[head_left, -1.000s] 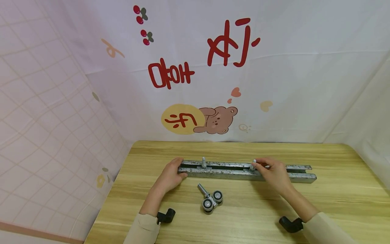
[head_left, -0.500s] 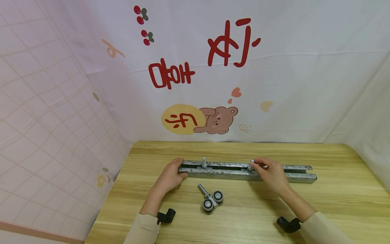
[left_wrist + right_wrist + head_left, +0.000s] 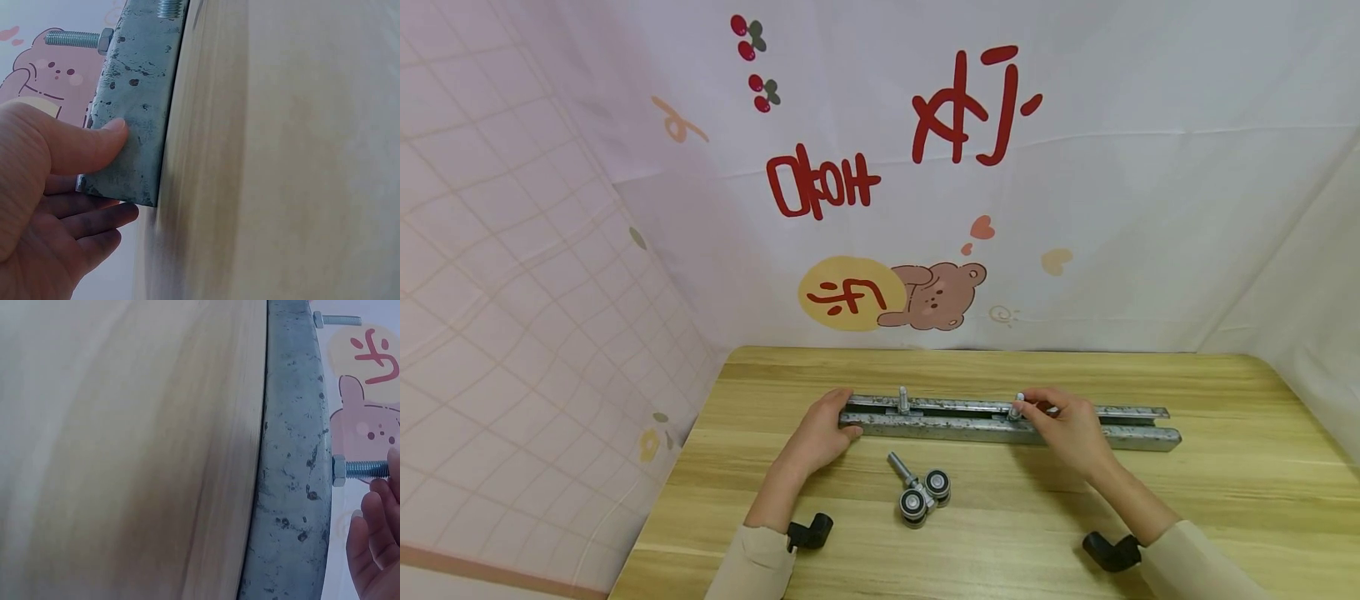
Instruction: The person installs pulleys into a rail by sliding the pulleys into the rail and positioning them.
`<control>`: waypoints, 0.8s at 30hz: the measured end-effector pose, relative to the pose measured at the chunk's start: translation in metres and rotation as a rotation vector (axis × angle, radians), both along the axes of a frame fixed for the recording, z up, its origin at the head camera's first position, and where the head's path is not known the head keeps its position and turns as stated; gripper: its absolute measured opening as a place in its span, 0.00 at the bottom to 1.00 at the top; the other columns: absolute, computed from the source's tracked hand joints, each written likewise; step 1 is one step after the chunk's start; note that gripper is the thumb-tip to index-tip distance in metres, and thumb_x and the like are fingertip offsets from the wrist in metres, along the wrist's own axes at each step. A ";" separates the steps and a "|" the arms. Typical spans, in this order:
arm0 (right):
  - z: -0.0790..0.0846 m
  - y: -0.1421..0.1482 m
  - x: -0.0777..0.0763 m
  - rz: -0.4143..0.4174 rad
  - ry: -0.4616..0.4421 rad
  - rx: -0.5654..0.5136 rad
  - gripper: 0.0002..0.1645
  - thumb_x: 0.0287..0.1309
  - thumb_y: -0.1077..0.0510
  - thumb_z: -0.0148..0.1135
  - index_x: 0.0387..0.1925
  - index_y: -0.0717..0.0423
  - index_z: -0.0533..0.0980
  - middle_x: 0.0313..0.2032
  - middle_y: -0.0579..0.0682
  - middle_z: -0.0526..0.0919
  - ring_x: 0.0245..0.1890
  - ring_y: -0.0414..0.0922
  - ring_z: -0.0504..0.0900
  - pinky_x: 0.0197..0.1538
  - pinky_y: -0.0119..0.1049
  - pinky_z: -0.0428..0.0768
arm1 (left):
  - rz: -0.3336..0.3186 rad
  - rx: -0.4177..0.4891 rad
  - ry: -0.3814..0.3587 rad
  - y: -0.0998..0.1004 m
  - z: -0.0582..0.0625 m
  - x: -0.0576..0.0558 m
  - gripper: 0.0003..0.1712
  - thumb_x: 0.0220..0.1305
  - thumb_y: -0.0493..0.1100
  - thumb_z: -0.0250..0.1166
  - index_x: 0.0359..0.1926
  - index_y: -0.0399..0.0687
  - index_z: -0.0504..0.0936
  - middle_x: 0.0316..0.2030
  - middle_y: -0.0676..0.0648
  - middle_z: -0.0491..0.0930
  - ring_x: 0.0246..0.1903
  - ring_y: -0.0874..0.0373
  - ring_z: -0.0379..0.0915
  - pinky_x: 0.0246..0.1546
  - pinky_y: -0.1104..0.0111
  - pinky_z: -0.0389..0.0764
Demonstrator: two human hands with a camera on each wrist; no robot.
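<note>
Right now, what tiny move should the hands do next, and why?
Perhaps the right hand should let go of its bolt: that one already stands up out of the metal rail, the left hand grips the rail's end, and a loose roller lies on the table.

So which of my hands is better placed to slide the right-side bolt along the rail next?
Probably your right hand: it pinches that bolt. Your left hand grips the left end of the rail, so it seems better placed for steadying.

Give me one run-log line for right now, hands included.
left hand: grips rail at left end | right hand: pinches right bolt | loose roller: on table
</note>
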State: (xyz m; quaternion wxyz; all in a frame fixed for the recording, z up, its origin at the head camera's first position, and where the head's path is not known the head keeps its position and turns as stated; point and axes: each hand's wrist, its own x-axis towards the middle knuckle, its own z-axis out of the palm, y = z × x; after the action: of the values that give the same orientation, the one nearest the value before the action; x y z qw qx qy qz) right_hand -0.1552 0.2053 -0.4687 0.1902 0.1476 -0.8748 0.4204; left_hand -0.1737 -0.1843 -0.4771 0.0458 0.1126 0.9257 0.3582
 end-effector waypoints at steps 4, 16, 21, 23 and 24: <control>0.005 0.003 0.001 -0.009 -0.003 0.003 0.09 0.64 0.63 0.74 0.45 0.59 0.89 0.36 0.48 0.89 0.32 0.37 0.83 0.31 0.24 0.80 | 0.003 0.010 -0.010 0.001 0.001 0.000 0.40 0.69 0.37 0.72 0.76 0.32 0.66 0.74 0.32 0.66 0.73 0.35 0.62 0.71 0.44 0.69; 0.024 0.006 -0.004 0.016 0.104 0.035 0.09 0.65 0.65 0.72 0.45 0.58 0.88 0.39 0.48 0.88 0.32 0.33 0.78 0.31 0.23 0.76 | 0.008 0.013 -0.012 0.000 0.004 0.000 0.39 0.69 0.36 0.71 0.76 0.31 0.66 0.74 0.32 0.65 0.73 0.35 0.62 0.71 0.43 0.69; 0.031 -0.001 -0.002 0.051 0.152 0.032 0.11 0.61 0.68 0.73 0.44 0.56 0.88 0.39 0.46 0.89 0.30 0.33 0.77 0.27 0.24 0.75 | 0.008 0.013 -0.011 0.001 0.004 0.001 0.39 0.69 0.36 0.71 0.76 0.31 0.66 0.74 0.32 0.65 0.73 0.35 0.62 0.71 0.43 0.69; 0.033 -0.005 -0.002 0.074 0.186 0.034 0.13 0.58 0.70 0.75 0.44 0.55 0.88 0.38 0.46 0.88 0.29 0.34 0.76 0.25 0.24 0.74 | 0.005 0.009 -0.009 0.001 0.003 0.001 0.39 0.69 0.36 0.71 0.76 0.30 0.66 0.74 0.31 0.66 0.73 0.34 0.62 0.71 0.43 0.69; 0.034 -0.007 -0.001 0.085 0.205 0.038 0.14 0.57 0.71 0.75 0.44 0.56 0.88 0.37 0.45 0.88 0.28 0.34 0.75 0.25 0.24 0.74 | 0.005 0.008 -0.013 0.002 0.003 0.001 0.39 0.69 0.36 0.71 0.76 0.31 0.66 0.74 0.31 0.65 0.73 0.34 0.62 0.71 0.43 0.69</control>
State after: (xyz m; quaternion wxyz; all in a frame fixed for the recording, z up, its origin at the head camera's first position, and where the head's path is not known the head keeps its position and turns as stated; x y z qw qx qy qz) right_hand -0.1562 0.1987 -0.4349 0.2577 0.2305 -0.8515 0.3941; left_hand -0.1728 -0.1827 -0.4739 0.0504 0.1079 0.9242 0.3628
